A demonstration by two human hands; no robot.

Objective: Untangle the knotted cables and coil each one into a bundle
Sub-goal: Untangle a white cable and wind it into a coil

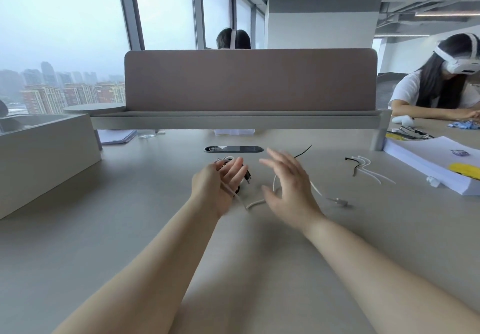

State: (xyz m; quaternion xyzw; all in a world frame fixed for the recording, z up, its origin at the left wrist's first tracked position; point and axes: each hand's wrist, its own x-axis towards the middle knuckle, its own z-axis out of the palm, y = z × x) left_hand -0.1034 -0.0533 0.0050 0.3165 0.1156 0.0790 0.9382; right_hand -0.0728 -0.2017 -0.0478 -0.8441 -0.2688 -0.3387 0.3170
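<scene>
Just now, seen from the head camera, both hands hover over the desk (145,219), fingers spread, gripping nothing. The white cable (255,202) crosses the left hand (220,181)'s palm and runs on toward the right hand (288,185) at 3 o'clock. A black cable (246,176) lies at the left hand's 1 o'clock.

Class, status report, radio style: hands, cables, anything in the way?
Left hand open, white cable draped across it. Right hand open, hovering over that cable. Black cable behind left fingers. Loose ties off right, apart.
</scene>
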